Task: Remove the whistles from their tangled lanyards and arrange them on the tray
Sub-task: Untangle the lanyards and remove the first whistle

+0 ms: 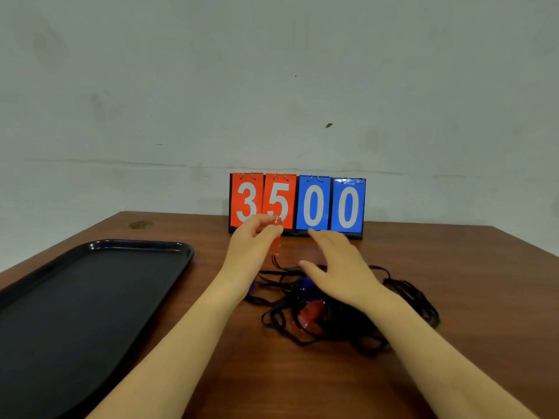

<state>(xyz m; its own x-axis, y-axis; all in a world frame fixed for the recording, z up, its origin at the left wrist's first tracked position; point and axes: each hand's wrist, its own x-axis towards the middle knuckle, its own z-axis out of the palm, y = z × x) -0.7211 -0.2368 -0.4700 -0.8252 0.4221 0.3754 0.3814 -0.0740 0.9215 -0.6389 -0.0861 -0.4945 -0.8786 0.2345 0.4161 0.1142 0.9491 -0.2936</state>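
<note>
My left hand (pixel 254 237) is raised above the table, pinching a red whistle (pixel 276 244) whose black cord hangs down to the tangled heap of black lanyards (pixel 402 297). My right hand (pixel 335 264) hovers flat over that heap with fingers spread, holding nothing. Another red whistle (pixel 311 316) lies in the tangle, and a blue whistle (pixel 307 284) shows partly under my right hand. A further blue piece (pixel 250 287) peeks out beside my left wrist. The black tray (pixel 96 300) lies to the left with nothing on it.
A flip scoreboard (pixel 298 204) reading 35 in red and 00 in blue stands at the back of the brown wooden table (pixel 453 267), against a pale wall. The table's far edges run close behind the tray and scoreboard.
</note>
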